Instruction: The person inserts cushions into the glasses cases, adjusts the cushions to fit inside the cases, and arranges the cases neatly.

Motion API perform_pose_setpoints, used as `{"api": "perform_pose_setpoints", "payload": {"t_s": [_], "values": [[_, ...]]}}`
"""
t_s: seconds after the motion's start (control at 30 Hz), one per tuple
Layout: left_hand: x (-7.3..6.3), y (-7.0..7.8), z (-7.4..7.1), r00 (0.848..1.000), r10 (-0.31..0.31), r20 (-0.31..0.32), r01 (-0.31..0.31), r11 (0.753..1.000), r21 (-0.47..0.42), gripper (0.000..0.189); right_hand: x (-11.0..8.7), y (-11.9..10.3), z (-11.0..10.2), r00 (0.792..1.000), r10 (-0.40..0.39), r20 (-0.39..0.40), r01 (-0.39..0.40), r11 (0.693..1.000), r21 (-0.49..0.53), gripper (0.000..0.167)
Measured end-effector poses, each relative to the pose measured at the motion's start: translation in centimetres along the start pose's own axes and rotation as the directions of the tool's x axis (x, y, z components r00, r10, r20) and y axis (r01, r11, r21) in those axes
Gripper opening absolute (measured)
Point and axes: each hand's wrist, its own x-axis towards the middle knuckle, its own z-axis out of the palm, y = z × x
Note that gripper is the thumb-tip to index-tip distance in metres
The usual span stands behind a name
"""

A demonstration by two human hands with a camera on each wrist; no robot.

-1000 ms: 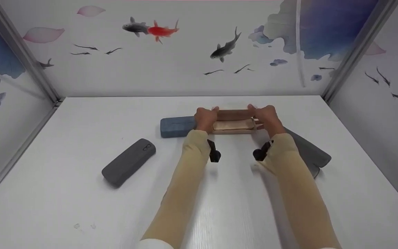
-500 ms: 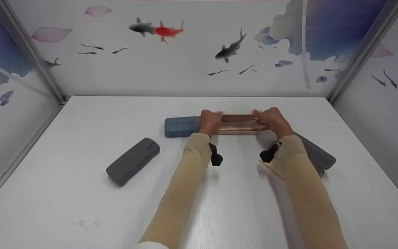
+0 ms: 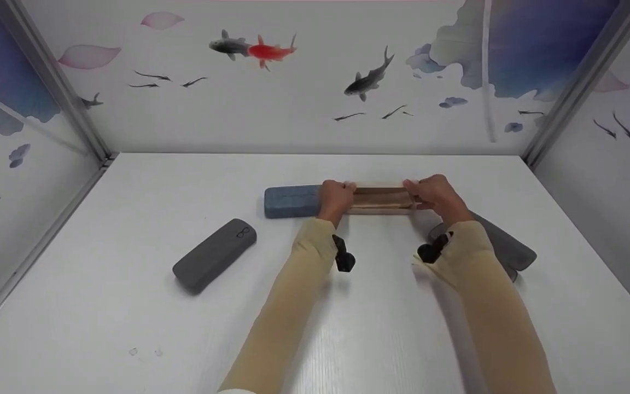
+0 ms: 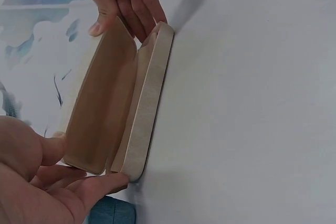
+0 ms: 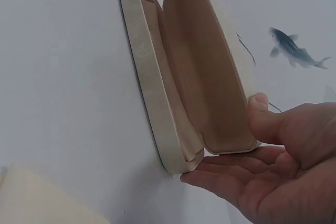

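Observation:
A cream glasses case (image 3: 383, 210) with a tan lining (image 5: 210, 77) stands part-way open at the back of the table, its lid tilted over the base. My left hand (image 3: 337, 198) holds its left end, thumb on the lid and fingers at the base, as the left wrist view shows. At the right end my right hand (image 3: 436, 192) grips likewise; its thumb presses the lid's outer edge and its fingers lie under the end in the right wrist view. A blue glasses case (image 3: 292, 201) sits just left of my left hand, partly hidden by it.
A grey glasses case (image 3: 215, 256) with a spectacles mark lies shut at the left on the white table (image 3: 156, 317). Another grey case (image 3: 503, 241) lies at the right, partly behind my right forearm. Printed walls (image 3: 304, 131) enclose the back and sides.
Both hands have swung the cream case's lid forward and down, so less of the inside shows. The view has shifted slightly; the other cases lie still.

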Motion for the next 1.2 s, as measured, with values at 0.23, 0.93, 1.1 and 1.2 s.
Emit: {"api": "perform_pose_setpoints", "payload": {"t_s": [0.23,0.93,1.1,1.2], "values": [[0.0,-0.8,0.3,0.999,0.043,0.004,-0.043,0.999,0.032,0.035,-0.3,0.4,-0.5,1.000,-0.016,0.026,0.018,0.995,-0.096,0.036],[-0.5,-1.6,0.3,0.991,0.132,0.011,-0.132,0.989,0.063,0.030,-0.8,-0.1,-0.8,0.997,-0.016,0.072,0.031,0.975,-0.220,0.057],[-0.6,-1.8,0.3,0.989,0.148,0.004,-0.148,0.986,0.072,0.042,-0.9,0.2,-0.4,0.996,-0.075,0.052,0.088,0.941,-0.328,0.050],[-0.7,-1.8,0.2,0.989,0.148,0.014,-0.149,0.985,0.088,0.050,-1.1,0.3,-0.2,0.995,-0.087,0.050,0.099,0.925,-0.367,0.054]]}}
